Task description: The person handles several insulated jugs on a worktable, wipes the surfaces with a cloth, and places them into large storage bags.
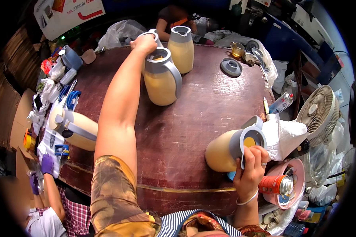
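My left hand [144, 43] is stretched to the far side of the table, its fingers closed on the grey top of a thermos jug [153, 34] mostly hidden behind the hand and a nearer jug. That nearer cream thermos jug [161, 85], with a grey collar and handle, stands upright and open-topped. Another upright jug [181, 53] stands just right of it. At the right, my right hand [250, 168] grips the grey rim of a tilted cream thermos jug [221, 152]; a yellowish inside shows through its mouth.
A grey round lid [231, 67] lies far right on the dark red table [186, 134]. Another jug [81, 128] lies tilted at the left. Right are a fan [316, 114], spray can [275, 184] and pink basin [298, 168]. A purple-gloved co-worker [53, 197] works lower left; another person [174, 19] sits opposite.
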`<state>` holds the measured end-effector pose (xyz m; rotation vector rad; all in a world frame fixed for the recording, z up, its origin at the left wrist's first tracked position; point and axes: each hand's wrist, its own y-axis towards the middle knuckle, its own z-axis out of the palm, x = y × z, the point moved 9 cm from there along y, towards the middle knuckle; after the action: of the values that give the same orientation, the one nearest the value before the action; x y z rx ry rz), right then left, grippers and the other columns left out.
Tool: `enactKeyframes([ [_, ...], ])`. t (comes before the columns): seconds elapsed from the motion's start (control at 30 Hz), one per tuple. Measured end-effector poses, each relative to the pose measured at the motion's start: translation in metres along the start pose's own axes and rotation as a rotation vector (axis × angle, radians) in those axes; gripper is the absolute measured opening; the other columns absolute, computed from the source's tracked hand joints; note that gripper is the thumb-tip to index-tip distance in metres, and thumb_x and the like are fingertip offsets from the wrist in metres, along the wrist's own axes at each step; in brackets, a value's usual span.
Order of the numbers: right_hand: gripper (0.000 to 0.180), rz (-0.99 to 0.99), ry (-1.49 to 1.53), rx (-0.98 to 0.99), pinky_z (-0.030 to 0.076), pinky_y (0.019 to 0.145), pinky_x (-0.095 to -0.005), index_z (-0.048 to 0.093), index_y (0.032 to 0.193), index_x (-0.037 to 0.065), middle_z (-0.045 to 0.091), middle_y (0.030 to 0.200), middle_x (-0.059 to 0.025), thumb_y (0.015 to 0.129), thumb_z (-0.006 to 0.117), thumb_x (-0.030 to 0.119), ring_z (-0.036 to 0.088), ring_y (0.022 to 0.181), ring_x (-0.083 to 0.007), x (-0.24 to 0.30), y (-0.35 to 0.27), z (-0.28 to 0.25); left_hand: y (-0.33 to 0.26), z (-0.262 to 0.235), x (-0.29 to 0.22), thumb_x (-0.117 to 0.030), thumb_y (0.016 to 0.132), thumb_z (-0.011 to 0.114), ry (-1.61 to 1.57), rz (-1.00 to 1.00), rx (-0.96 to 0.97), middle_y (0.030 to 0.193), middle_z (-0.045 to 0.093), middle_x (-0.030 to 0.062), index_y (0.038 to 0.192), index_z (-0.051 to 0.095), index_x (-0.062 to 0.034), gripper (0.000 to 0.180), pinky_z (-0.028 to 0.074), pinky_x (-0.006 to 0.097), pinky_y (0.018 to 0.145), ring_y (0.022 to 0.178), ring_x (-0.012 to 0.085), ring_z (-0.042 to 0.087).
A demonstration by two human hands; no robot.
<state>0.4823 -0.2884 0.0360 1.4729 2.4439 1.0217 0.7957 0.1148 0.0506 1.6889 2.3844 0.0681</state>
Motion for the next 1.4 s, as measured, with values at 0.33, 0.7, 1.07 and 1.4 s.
enactKeyframes([
  [0.33, 0.032, -0.140, 0.094, -0.076, 0.041, 0.093, -0.0470, 0.062, 0.108, 0.004, 0.059, 0.105, -0.0123, 0.076, 0.064, 0.005, 0.055, 0.105, -0.0334, 0.005, -0.006, -0.016, -0.223, -0.020, -0.026, -0.014, 0.083, 0.064, -0.184, 0.657, 0.043, 0.106, 0.067, 0.0106, 0.124, 0.063, -0.0173, 0.041, 0.047, 0.041, 0.089, 0.103, 0.0316, 0.058],
  [0.7, 0.045, -0.261, 0.361, -0.132, 0.049, 0.087, -0.0418, 0.057, 0.125, 0.005, 0.057, 0.120, -0.0175, 0.089, 0.065, 0.031, 0.059, 0.102, -0.0368, 0.078, -0.120, -0.063, -0.424, -0.091, 0.024, 0.013, 0.071, 0.056, -0.159, 0.793, -0.102, 0.118, 0.060, 0.0062, 0.102, 0.063, -0.0087, 0.038, 0.041, 0.041, 0.100, 0.117, 0.0310, 0.050],
  [1.07, 0.018, 0.611, 1.254, -0.190, 0.036, 0.059, -0.0178, 0.057, 0.094, 0.003, 0.053, 0.076, 0.0046, 0.092, 0.067, 0.018, 0.044, 0.065, -0.0022, -0.003, -0.183, -0.045, -0.471, -0.065, -0.052, -0.004, 0.070, 0.069, 0.046, 0.767, -0.419, 0.118, 0.060, 0.0017, 0.106, 0.066, -0.0167, 0.038, 0.034, 0.046, 0.105, 0.119, 0.0296, 0.050],
  [1.4, 0.021, 0.475, 1.282, 0.093, 0.035, 0.051, -0.0224, 0.057, 0.091, 0.003, 0.049, 0.062, 0.0033, 0.095, 0.061, 0.023, 0.044, 0.057, -0.0043, 0.018, -0.155, -0.010, -0.485, -0.072, -0.054, 0.003, 0.062, 0.070, -0.099, 1.044, -0.167, 0.093, 0.060, 0.0004, 0.086, 0.066, -0.0149, 0.030, 0.046, 0.041, 0.090, 0.107, 0.0271, 0.054],
])
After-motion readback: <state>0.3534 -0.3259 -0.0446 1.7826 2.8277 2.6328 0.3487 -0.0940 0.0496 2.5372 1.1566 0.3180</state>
